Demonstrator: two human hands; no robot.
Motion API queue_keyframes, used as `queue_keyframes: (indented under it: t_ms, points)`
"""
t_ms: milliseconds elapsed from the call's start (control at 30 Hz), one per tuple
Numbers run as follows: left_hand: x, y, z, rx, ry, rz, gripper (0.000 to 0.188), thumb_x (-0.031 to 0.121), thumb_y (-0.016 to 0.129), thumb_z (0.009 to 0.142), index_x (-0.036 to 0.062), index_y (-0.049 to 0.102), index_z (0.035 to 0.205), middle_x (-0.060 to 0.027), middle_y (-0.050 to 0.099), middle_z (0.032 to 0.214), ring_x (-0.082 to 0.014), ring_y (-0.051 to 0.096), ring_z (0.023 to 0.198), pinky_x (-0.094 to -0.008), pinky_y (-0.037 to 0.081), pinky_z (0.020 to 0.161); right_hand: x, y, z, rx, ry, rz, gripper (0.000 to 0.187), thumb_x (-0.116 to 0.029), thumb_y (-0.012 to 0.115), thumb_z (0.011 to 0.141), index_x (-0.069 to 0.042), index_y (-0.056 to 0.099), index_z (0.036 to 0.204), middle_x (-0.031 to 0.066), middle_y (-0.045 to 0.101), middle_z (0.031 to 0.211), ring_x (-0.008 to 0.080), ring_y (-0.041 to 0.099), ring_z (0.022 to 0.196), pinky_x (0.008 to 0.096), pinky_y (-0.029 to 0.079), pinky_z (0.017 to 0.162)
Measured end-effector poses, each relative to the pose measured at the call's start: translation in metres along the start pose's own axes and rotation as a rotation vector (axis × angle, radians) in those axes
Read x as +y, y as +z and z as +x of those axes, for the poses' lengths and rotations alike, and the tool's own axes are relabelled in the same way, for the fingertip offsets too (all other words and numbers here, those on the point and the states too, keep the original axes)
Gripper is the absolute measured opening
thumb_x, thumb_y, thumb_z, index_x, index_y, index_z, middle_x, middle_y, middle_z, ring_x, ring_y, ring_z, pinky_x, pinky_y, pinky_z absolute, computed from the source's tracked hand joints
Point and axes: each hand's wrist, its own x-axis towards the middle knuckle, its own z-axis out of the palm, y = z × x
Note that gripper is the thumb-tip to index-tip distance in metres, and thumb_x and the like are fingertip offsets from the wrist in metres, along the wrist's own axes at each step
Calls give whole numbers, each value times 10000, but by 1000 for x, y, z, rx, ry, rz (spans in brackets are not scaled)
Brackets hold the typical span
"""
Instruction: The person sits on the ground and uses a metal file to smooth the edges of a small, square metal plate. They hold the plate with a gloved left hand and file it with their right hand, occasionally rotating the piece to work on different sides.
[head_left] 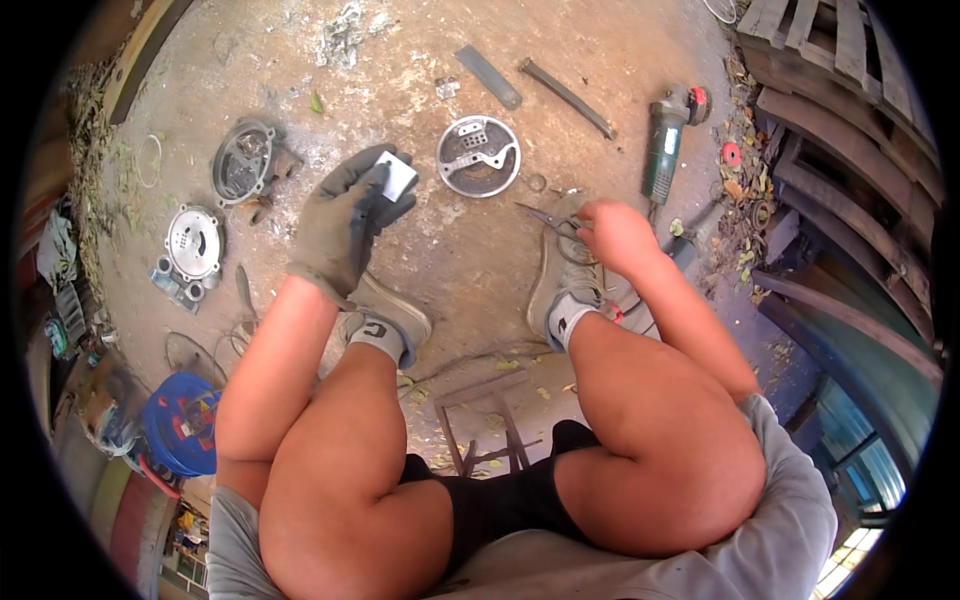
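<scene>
Littered floor (pixel 475 285), left hand (pixel 345 222) (gloved) pinching white block (pixel 399 176), right hand (pixel 617 236) grasping scissors (pixel 541 214)

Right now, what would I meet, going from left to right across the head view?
Lugged metal plate, metal housing, gloved left hand holding white block, slotted metal disc, bare right hand holding scissors, angle grinder, wooden boards.

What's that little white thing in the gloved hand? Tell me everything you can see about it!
The little white thing is a small, roughly square piece with a pale, smooth-looking face. It might be metal or plastic; I can't tell which. It's tilted, held above the ground by the gloved fingers of the left hand, which cover part of it. In the picture, it's just left of a round metal disc.
</scene>
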Motion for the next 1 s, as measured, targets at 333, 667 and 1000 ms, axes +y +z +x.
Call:
queue_keyframes:
  t_ms: [333,667,1000]
  points:
    - [-5,70,-19,-203,-45,-133,460,218,531,1142,-40,514,1522,-148,653,1414,-220,670,1264,-357,571,1062,-166,-36,57,469,-441,676,707,-561,462,1125,12,445,1539,273,484,1540,388,555,1386,499,441,1153]
    - [2,63,-33,-429,-87,-88,725,505,349,1160,-83,402,1581,-246,542,1559,-381,572,1407,-506,429,1211,-135,-21,65,241,-333,1008,483,-494,555,1133,-23,654,1179,38,650,955,139,604,901,314,510,873]
    - [-1,31,-15,-203,-90,-131,732,524,403,1150,-89,427,1551,-305,554,1518,-410,583,1380,-508,453,1196,-81,-26,75,31,211,1729,493,-508,661,1073,-27,641,1178,80,725,1020,173,728,909,295,601,721]
